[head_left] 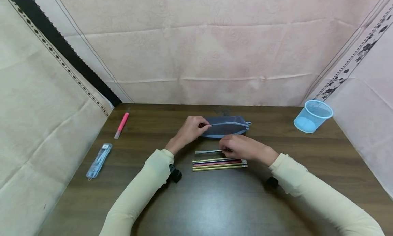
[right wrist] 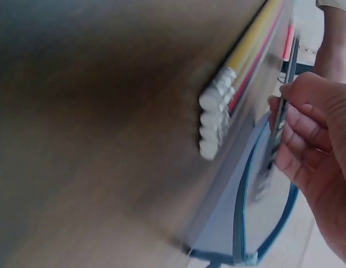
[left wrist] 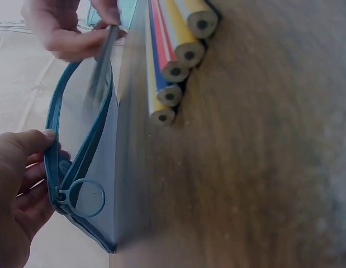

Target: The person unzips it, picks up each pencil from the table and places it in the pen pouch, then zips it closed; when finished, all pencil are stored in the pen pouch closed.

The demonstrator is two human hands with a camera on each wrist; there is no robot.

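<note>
Near the pencils (head_left: 219, 165), left hand (head_left: 191, 130) pinching the open pouch (head_left: 228, 128), right hand (head_left: 242, 147) gripping a slim dark rod (head_left: 207, 151)

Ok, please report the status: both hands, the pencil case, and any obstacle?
Left hand holds pencil case, case open. Right hand holds slim item, too blurred to name. Pencils lie outside case; nothing seems in the way.

No text is legible, even on the label (head_left: 105, 147) of the blue packet (head_left: 99, 163).

A blue cup (head_left: 310, 120) stands right — pink marker (head_left: 122, 124) and blue packet (head_left: 99, 161) lie left.
</note>
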